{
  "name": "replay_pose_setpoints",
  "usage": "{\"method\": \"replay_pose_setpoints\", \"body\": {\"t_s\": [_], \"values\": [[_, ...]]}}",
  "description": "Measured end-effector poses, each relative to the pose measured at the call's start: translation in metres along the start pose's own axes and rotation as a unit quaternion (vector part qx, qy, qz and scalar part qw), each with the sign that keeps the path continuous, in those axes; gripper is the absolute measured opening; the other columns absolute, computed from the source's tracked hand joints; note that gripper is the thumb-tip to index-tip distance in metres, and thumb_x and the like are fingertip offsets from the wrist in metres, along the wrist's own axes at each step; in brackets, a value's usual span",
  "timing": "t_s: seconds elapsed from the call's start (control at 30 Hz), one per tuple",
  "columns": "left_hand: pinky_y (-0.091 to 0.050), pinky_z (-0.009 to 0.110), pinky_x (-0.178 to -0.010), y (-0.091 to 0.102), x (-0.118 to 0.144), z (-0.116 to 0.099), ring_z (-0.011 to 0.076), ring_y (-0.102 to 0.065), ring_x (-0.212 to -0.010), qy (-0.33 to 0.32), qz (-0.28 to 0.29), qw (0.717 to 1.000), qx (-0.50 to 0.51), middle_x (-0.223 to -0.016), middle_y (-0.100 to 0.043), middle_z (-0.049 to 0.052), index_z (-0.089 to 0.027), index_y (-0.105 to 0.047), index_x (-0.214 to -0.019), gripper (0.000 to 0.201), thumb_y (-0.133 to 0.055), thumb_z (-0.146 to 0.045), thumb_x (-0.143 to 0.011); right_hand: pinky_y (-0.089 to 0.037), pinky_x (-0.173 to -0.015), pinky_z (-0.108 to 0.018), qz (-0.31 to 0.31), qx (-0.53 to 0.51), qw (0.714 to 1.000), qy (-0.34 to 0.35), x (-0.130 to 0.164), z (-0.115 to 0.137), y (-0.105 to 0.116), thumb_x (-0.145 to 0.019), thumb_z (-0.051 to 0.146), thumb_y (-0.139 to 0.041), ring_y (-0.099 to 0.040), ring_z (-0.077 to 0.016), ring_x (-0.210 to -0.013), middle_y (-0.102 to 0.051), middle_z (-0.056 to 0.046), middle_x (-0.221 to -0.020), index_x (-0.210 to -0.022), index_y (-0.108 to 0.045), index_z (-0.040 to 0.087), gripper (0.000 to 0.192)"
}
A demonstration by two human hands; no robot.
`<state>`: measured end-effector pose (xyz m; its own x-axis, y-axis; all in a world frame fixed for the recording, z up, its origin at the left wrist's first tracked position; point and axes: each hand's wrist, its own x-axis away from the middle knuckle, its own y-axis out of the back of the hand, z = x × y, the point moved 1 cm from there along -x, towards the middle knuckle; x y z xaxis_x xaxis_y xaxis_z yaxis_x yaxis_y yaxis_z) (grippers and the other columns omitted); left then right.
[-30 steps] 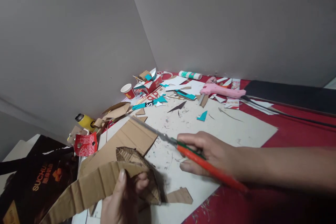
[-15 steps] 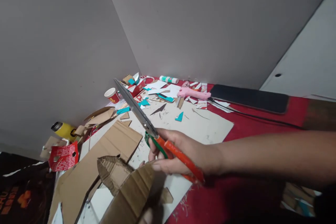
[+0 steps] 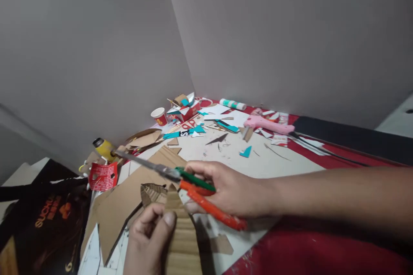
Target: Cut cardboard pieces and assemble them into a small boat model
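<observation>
My right hand (image 3: 232, 187) grips scissors (image 3: 211, 210) with orange and green handles, their long blades pointing left and looking closed. In my left hand (image 3: 146, 236), between thumb and fingers, is a strip of ridged brown cardboard (image 3: 183, 245), its narrow tip just below the scissors' pivot. Whether the scissors touch that tip I cannot tell. Behind my left hand a small curved cardboard piece (image 3: 151, 194) lies on a large flat cardboard sheet (image 3: 112, 212).
A pink glue gun (image 3: 271, 124) with a black cord rests at the back right. Paper scraps, a blue scrap (image 3: 245, 151), a paper cup (image 3: 159, 116) and a glue stick (image 3: 232, 104) lie farther back. A yellow bottle (image 3: 105, 149) and a black bag (image 3: 53, 223) are on the left.
My left hand has come into fuller view, holding the cardboard strip more upright. The scissors have swung from pointing steeply up to nearly level. The view has shifted left.
</observation>
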<state>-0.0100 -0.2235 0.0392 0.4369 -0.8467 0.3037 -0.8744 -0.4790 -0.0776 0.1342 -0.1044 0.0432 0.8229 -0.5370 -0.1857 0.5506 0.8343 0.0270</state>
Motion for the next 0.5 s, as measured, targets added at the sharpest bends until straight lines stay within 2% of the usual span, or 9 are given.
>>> {"method": "replay_pose_setpoints", "body": {"t_s": [0.1,0.17,0.2,0.23,0.27,0.3,0.37,0.43,0.5], "values": [[-0.049,0.023,-0.06,0.009,-0.001,-0.008,0.0156,-0.063,-0.06,-0.055,-0.068,0.995,0.05,-0.064,-0.068,-0.001,-0.019,-0.064,-0.071,0.038,-0.086,-0.044,-0.055,-0.036,-0.054,-0.017,-0.017,0.027,0.999,-0.038,0.006,-0.007,0.005,-0.074,0.04,-0.075,-0.038,-0.0075,-0.061,-0.041,0.006,-0.068,-0.082,-0.047,0.017,0.037],[-0.05,0.025,-0.067,0.012,-0.001,-0.012,0.0171,-0.066,-0.067,-0.091,-0.085,0.99,0.073,-0.071,-0.07,0.0,-0.019,-0.065,-0.076,0.036,-0.085,-0.043,-0.058,-0.034,-0.047,-0.017,0.033,0.035,0.997,-0.065,0.015,-0.019,0.009,-0.085,0.054,-0.06,-0.034,-0.0072,-0.053,-0.038,0.007,-0.065,-0.089,-0.047,0.018,0.039],[-0.051,0.025,-0.069,0.012,0.0,-0.013,0.0178,-0.067,-0.069,-0.104,-0.086,0.987,0.083,-0.074,-0.071,0.001,-0.019,-0.066,-0.079,0.034,-0.084,-0.042,-0.061,-0.037,-0.047,-0.018,0.053,0.057,0.995,-0.068,0.019,-0.026,0.012,-0.085,0.059,-0.057,-0.036,-0.0076,-0.052,-0.041,0.005,-0.066,-0.091,-0.048,0.018,0.042],[-0.051,0.026,-0.07,0.012,0.0,-0.013,0.0184,-0.067,-0.07,-0.112,-0.087,0.985,0.095,-0.076,-0.072,0.001,-0.019,-0.066,-0.081,0.033,-0.083,-0.041,-0.062,-0.043,-0.05,-0.02,0.065,0.091,0.993,-0.049,0.024,-0.032,0.014,-0.084,0.061,-0.056,-0.043,-0.0096,-0.055,-0.048,0.002,-0.069,-0.095,-0.052,0.017,0.046],[-0.051,0.027,-0.07,0.011,0.0,-0.014,0.0189,-0.067,-0.071,-0.117,-0.088,0.983,0.109,-0.077,-0.072,0.001,-0.019,-0.066,-0.083,0.032,-0.082,-0.039,-0.064,-0.051,-0.062,-0.025,0.07,0.141,0.987,-0.029,0.028,-0.036,0.015,-0.084,0.061,-0.055,-0.054,-0.0147,-0.067,-0.057,-0.004,-0.08,-0.104,-0.055,0.016,0.049],[-0.051,0.027,-0.069,0.011,0.001,-0.014,0.0192,-0.067,-0.071,-0.122,-0.091,0.981,0.121,-0.077,-0.072,0.001,-0.019,-0.066,-0.084,0.032,-0.082,-0.039,-0.064,-0.053,-0.078,-0.031,0.067,0.188,0.98,-0.019,0.032,-0.04,0.016,-0.085,0.06,-0.055,-0.06,-0.021,-0.084,-0.063,-0.01,-0.094,-0.115,-0.057,0.015,0.054],[-0.051,0.026,-0.067,0.011,0.001,-0.013,0.0194,-0.067,-0.072,-0.131,-0.097,0.977,0.137,-0.076,-0.071,0.0,-0.02,-0.066,-0.085,0.034,-0.082,-0.039,-0.063,-0.049,-0.096,-0.039,0.061,0.267,0.961,-0.023,0.037,-0.042,0.016,-0.085,0.057,-0.055,-0.059,-0.0306,-0.11,-0.062,-0.018,-0.12,-0.13,-0.055,0.014,0.062],[-0.051,0.025,-0.065,0.012,0.0,-0.013,0.0188,-0.067,-0.071,-0.134,-0.104,0.975,0.142,-0.072,-0.07,-0.001,-0.02,-0.065,-0.083,0.036,-0.083,-0.043,-0.062,-0.049,-0.097,-0.038,0.05,0.31,0.949,-0.022,0.04,-0.037,0.013,-0.086,0.053,-0.056,-0.058,-0.0322,-0.115,-0.062,-0.018,-0.125,-0.132,-0.056,0.016,0.059],[-0.051,0.024,-0.064,0.012,0.0,-0.012,0.0173,-0.066,-0.068,-0.131,-0.105,0.976,0.142,-0.068,-0.068,-0.002,-0.02,-0.063,-0.077,0.037,-0.083,-0.046,-0.061,-0.054,-0.086,-0.032,0.046,0.315,0.948,-0.002,0.04,-0.028,0.007,-0.087,0.049,-0.056,-0.065,-0.028,-0.101,-0.069,-0.014,-0.111,-0.125,-0.062,0.019,0.049]]}}
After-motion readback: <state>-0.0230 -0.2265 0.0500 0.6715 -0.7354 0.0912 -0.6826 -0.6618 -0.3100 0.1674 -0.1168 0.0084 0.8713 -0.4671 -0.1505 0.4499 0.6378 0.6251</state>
